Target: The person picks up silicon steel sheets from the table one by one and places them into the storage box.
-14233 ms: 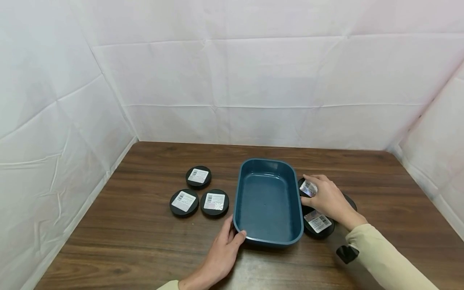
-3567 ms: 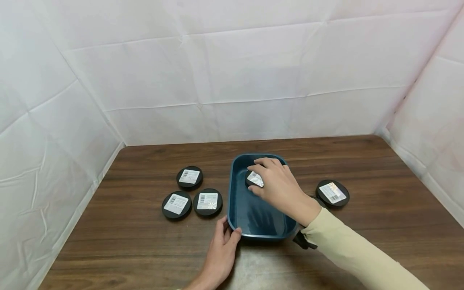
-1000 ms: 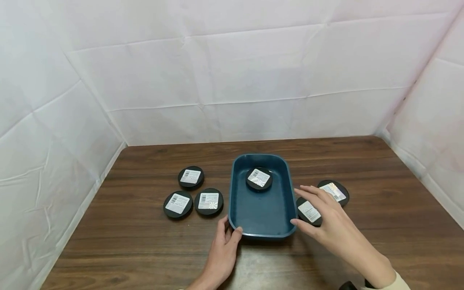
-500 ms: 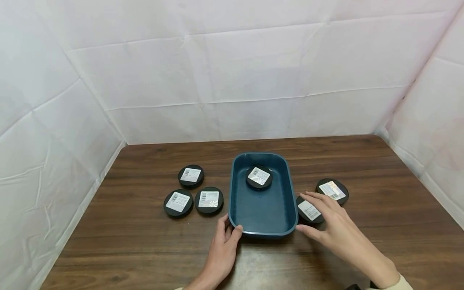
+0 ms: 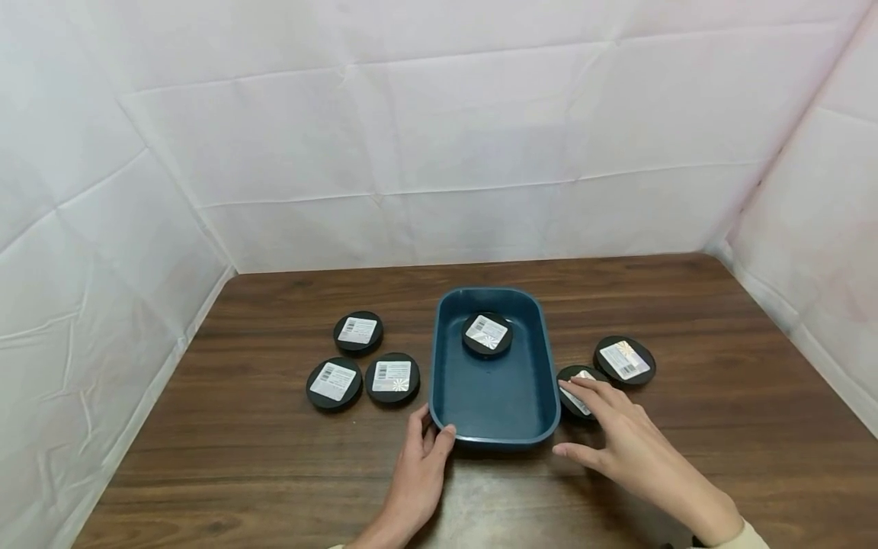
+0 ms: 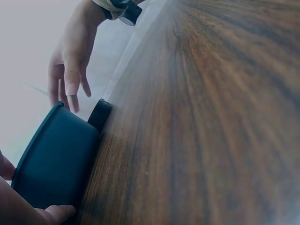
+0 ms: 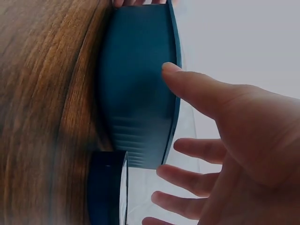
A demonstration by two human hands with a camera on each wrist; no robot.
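Note:
A deep blue rectangular tray (image 5: 497, 396) sits mid-table, with one flat black round disc (image 5: 487, 335), white barcode label up, at its far end. My left hand (image 5: 420, 476) grips the tray's near left corner, thumb at the rim and fingers along the side. Spread and bent slightly, the fingers of my right hand (image 5: 627, 435) hover over a second labelled black disc (image 5: 575, 404) beside the tray's right wall, partly covering it. In the right wrist view, a gap shows between these fingers and the disc (image 7: 107, 187); the hand holds nothing.
Another black disc (image 5: 624, 361) lies farther right and back, close to the one under my right hand. Left of the tray lie three more labelled discs, the nearest (image 5: 392, 379) close to its wall. White sheeting (image 5: 466, 152) hangs behind the brown wooden table (image 5: 226, 435).
Earlier, my right hand set a disc inside the tray and released it, then moved back right. Over the last second it drew slightly nearer me above the right disc. My left hand stays put.

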